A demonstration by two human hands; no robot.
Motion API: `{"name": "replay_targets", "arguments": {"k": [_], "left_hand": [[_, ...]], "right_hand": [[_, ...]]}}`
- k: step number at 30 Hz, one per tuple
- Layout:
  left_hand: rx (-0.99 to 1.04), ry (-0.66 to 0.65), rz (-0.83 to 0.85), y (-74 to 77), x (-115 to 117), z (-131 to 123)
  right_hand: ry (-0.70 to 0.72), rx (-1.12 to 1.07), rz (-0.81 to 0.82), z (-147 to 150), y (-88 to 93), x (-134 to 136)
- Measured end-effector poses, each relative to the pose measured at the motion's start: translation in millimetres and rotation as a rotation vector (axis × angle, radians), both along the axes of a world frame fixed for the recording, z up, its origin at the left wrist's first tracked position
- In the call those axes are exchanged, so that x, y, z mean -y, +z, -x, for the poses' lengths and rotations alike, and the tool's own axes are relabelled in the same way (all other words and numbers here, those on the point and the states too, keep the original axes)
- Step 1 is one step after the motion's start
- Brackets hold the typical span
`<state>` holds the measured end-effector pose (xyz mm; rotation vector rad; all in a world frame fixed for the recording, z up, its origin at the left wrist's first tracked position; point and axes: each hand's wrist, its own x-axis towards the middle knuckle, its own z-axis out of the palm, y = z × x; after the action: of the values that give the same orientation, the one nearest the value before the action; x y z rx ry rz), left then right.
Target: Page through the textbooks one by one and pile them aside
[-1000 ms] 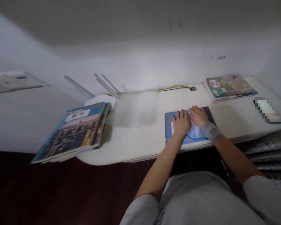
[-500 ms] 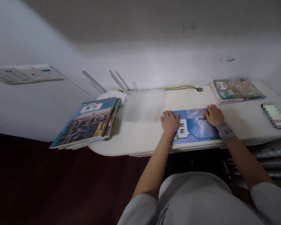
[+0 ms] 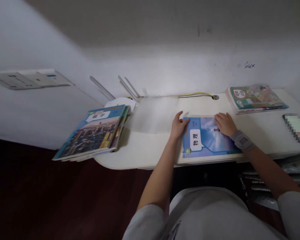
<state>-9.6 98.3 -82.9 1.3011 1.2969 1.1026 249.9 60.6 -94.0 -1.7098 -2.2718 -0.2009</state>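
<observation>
A blue physics textbook (image 3: 211,138) lies flat near the front edge of the white desk, its cover showing two large characters in a white box. My left hand (image 3: 178,127) is at the book's left edge, fingers apart, with the thumb touching the upper left corner. Resting on the upper part of the cover is my right hand (image 3: 225,124), fingers loosely stretched; a grey band circles that wrist. A translucent sheet (image 3: 153,115) lies just left of the book, its right end reaching near my left hand.
A stack of books topped by a math textbook (image 3: 90,135) overhangs the desk's left end, in front of a white router (image 3: 120,101). At the back right sits another book stack (image 3: 257,97). A phone (image 3: 297,127) lies at right. Cables run into a desk hole (image 3: 215,97).
My left hand has come off the cover toward the left edge, with its fingers spreading. The right hand has shifted slightly left on the cover. The view has moved a little.
</observation>
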Motion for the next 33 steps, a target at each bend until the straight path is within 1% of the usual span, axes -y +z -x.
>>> {"name": "replay_targets", "arguments": {"k": [2,4,7,12,15,18,23,25,27,30,32,33], "left_hand": [[0.152,-0.141,0.04,5.3,-4.0,3.4],[0.205,-0.201,0.067,10.4,-7.2,6.8],[0.199,-0.196,0.123,15.2,-9.8,10.3],[0.194,-0.168,0.191,16.4,-6.8,11.3],[0.189,-0.155,0.195,17.7,-4.3,11.5],[0.166,-0.143,0.182,22.2,-2.8,13.4],[0.232,-0.232,0.23,31.9,-1.4,17.0],[0.21,-0.23,0.213,32.8,-2.2,16.6],[0.174,-0.202,0.179,30.8,-4.2,15.1],[0.143,-0.141,0.153,22.8,-8.5,11.8],[0.03,-0.082,0.143,16.0,-11.7,9.7],[-0.084,-0.052,0.123,12.9,-13.3,8.6]], "right_hand": [[0.025,-0.023,-0.001,-0.7,3.3,-2.7],[0.048,-0.058,-0.012,-2.5,6.3,-4.6],[0.085,-0.092,-0.035,-8.5,9.5,-6.5],[0.157,-0.19,-0.021,-29.4,13.9,-7.9],[0.174,-0.34,0.043,-46.6,19.5,-8.1],[0.175,-0.488,0.152,-63.2,28.3,-8.3],[0.12,-0.709,0.306,-78.2,42.8,-8.2],[0.093,-0.799,0.331,-78.9,45.0,-9.4],[0.062,-0.885,0.337,-78.4,44.0,-11.9],[-0.006,-0.997,0.394,-78.1,36.9,-17.3],[-0.086,-1.012,0.439,-78.5,30.8,-20.1],[-0.134,-0.97,0.458,-78.5,28.1,-21.1]]}}
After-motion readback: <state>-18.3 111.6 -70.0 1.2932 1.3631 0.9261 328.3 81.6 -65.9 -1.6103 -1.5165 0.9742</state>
